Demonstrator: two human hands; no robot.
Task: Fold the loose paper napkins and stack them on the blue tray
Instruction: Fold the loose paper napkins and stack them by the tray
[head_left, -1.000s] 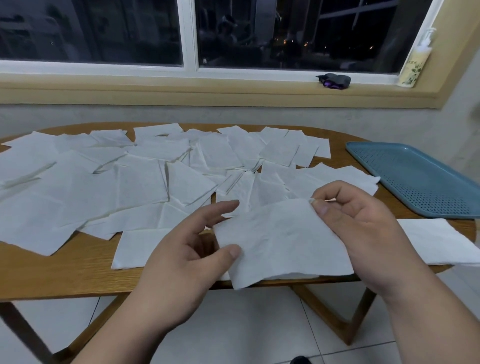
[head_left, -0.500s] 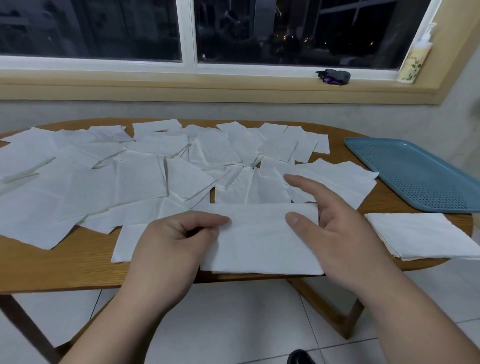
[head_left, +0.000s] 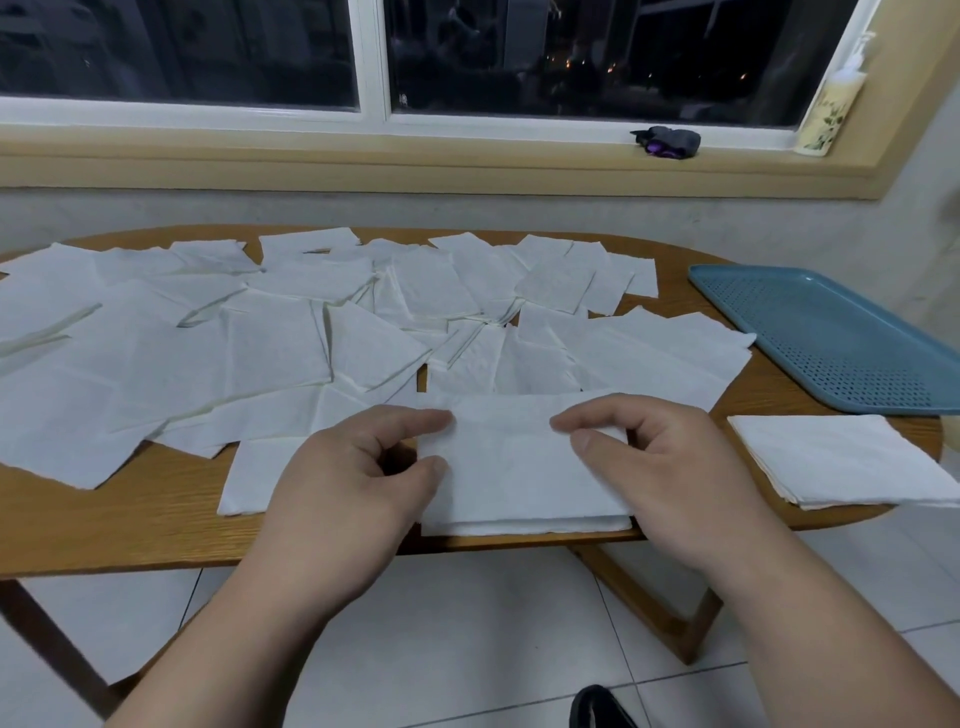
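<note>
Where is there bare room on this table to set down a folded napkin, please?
The blue tray is bare. The table shows bare wood along its near left edge, in front of the loose napkins, and between tray and folded stack. Its middle and far side are crowded.

Raised napkin (head_left: 519, 473) now lies folded; left hand (head_left: 348, 473) and right hand (head_left: 675, 467) pinch its ends.

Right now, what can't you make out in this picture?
Head view only.
Blue tray: right end cut off by the frame edge.
Folded napkin: both ends partly hidden under the left hand and right hand.
Napkin stack beside the tray: sheet count too fine to tell.
Bottle on the sill: label too small and blurred.
</note>
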